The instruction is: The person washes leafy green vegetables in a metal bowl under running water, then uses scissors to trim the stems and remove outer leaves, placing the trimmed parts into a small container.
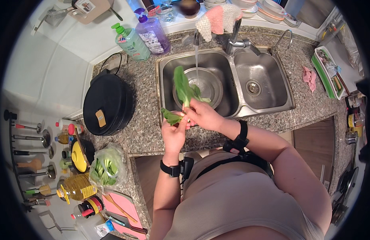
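My right hand grips the pale stem of a long green leaf vegetable, its blade pointing up toward the faucet. Close against it, my left hand holds a smaller green leaf at the base, and the fingers of both hands meet. Both hands are over the front rim of the left sink basin. In that basin sits a round metal bowl, with another leaf at its left side. Water runs from the faucet into the bowl.
A clear plastic bag of leafy greens stands on the left counter, near a pink cutting board with a knife. A black round appliance sits left of the sink. Soap bottles stand behind. The right basin adjoins.
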Motion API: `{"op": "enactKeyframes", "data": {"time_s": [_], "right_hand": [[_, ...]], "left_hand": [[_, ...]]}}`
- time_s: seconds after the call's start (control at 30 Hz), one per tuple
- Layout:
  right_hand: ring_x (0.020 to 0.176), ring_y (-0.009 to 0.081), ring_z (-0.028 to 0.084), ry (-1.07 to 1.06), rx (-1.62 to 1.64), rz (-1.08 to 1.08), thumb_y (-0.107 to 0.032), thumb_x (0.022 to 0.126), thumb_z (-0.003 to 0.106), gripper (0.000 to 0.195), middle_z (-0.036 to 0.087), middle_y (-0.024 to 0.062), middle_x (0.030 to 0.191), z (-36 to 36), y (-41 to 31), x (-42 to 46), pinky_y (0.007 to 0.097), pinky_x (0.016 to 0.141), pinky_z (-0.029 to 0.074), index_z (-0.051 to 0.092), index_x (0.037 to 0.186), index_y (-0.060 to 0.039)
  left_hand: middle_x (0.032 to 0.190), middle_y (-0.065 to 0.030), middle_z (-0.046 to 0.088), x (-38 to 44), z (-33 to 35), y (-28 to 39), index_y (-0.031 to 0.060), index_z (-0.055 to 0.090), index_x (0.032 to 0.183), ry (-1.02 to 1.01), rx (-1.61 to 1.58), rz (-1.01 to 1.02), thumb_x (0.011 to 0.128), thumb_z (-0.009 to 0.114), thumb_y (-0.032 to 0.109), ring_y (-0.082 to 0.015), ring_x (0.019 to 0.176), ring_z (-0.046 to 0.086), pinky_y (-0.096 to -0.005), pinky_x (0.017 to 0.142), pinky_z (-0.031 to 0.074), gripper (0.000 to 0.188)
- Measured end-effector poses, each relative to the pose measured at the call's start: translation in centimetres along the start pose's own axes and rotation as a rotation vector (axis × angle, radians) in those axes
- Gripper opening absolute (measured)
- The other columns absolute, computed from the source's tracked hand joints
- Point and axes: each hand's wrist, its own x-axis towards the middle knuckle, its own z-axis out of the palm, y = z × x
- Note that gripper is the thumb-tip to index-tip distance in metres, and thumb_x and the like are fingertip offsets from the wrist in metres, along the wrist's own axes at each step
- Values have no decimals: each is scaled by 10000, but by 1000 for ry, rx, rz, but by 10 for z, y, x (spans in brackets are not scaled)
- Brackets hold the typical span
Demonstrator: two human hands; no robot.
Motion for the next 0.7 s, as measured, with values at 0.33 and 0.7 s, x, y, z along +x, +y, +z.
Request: {"op": "enactKeyframes", "data": {"time_s": [0.33,0.7], "right_hand": [[662,260,578,359,76,-33,-205,967,446,202,627,134,878,-36,59,33,361,628,484,554,1035,-48],[1002,378,620,218,-561,184,-466,853,586,496,662,216,1055,-114,101,15,468,863,479,658,1075,-28]], "left_hand": [[915,-17,625,-10,7,21,49,628,1053,234,-292,-109,924,619,79,-97,720,588,-206,630,483,133],[788,-57,619,20,-29,1,-3,599,976,155,-386,-260,909,665,154,-80,615,547,-191,529,444,183]]}}
